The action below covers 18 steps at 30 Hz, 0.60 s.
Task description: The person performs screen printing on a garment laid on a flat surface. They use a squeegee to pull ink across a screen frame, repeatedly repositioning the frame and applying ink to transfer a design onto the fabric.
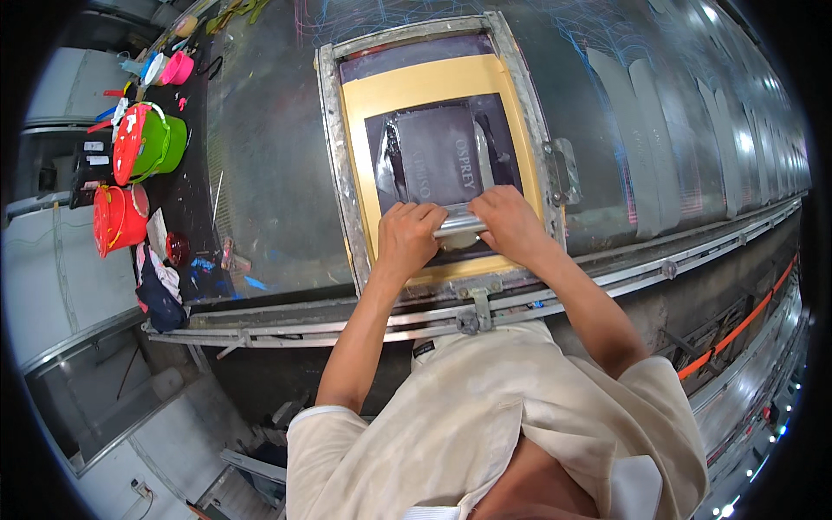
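Both my hands grip the metal bar of a squeegee [458,223] over the near end of a screen-printing frame [337,169]. My left hand [409,236] is closed round the bar's left end. Fingers wrapped, my right hand [511,225] holds its right end. Inside the metal frame, yellow tape [425,80] borders a dark mesh window [433,134] with pale lettering. Glossy dark ink streaks [390,173] run along the window's left side, and a lighter strip lies along its right. The squeegee's lower edge is partly hidden by my hands.
A metal rail [607,277] runs along the table's near edge; a clamp [472,314] sits below the frame. Grey fabric pieces [654,147] lie to the right. At left stand a green bucket [177,143], a red bucket [120,221], a pink cup [179,68] and a crumpled cloth [159,286].
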### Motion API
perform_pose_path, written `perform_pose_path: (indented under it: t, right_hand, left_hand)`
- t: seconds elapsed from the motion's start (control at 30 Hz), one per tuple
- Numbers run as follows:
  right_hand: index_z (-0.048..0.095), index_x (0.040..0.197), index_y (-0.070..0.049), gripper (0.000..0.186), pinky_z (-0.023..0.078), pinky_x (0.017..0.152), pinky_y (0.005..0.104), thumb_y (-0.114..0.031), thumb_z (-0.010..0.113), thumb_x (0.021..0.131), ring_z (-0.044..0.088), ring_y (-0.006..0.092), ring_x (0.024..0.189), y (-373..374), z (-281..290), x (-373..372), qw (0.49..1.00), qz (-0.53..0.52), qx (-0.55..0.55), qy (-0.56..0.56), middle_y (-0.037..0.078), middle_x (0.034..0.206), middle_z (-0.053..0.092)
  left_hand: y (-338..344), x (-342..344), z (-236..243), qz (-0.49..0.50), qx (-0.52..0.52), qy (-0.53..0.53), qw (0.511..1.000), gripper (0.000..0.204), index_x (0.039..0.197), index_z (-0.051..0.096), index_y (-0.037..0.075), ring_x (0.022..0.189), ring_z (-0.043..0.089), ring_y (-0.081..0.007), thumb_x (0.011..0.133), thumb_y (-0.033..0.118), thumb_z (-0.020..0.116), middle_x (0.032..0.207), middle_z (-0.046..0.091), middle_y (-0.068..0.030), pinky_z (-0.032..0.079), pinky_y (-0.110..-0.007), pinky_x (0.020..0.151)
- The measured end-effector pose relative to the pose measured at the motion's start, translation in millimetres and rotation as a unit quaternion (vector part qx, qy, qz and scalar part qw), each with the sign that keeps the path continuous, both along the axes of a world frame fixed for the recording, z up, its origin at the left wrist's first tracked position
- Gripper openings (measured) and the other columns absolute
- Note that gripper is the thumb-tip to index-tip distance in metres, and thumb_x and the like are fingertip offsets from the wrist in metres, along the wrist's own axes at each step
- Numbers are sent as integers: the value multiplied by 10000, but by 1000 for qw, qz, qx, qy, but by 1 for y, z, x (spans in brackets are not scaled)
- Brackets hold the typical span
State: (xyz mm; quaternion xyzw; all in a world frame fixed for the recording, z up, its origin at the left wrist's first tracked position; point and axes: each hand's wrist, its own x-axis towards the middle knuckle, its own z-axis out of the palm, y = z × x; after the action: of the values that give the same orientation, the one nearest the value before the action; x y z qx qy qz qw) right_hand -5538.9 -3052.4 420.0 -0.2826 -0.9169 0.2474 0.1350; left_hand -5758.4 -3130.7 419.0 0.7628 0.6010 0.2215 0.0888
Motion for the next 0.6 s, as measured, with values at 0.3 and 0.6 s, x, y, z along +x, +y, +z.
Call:
perform_pose_path:
  t: [0.3,0.6]
  right_hand:
    - [700,1151,-65,421,491,934,499,-424,682,931,628,391,1122,106,-36,65,891,-446,50,68,195,1169,695]
    - [726,918,-52,365,519,738,486,-408,653,944,697,432,787,99,-49,69,864,-481,-67,131,227,786,702]
  left_hand:
    - [0,7,25,-7,-78,66,995,356,980,744,123,894,653,-260,634,104,827,973,738,-30,451,-394,843]
    - [-91,31,22,11,25,57,998,415,996,721,118,914,632,-230,593,69,808,1027,721,-8,448,-397,840]
